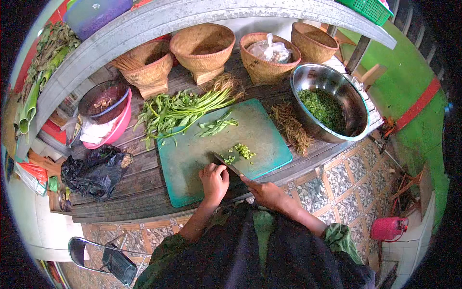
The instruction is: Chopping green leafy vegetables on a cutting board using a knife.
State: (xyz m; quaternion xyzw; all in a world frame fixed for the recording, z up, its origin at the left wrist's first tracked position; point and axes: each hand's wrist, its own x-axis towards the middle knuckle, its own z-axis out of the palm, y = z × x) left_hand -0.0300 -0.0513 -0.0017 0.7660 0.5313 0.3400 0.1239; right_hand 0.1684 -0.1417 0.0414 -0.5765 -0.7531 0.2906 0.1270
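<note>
My right hand point(269, 195) grips a kitchen knife point(230, 165), its blade low over a green-edged cutting board point(187, 162). My left hand point(214, 182) rests on the board beside the blade with fingers curled. Whether anything lies under those fingers is hidden. Just past the blade sits a small heap of sliced green stems point(243, 151). A few leafy sprigs point(217, 126) lie farther up the board. Across its upper left edge spreads a bunch of leafy greens with roots point(184, 106). Trimmed roots point(291, 126) lie beside the board's right edge.
A steel bowl point(355, 108) of chopped greens stands at the right. Several woven baskets point(202, 54) line the back of the wooden table point(144, 169). At the left are a pink basin point(121, 126), a dark strainer point(86, 97) and a black plastic bag point(92, 173). A chair point(119, 263) stands below.
</note>
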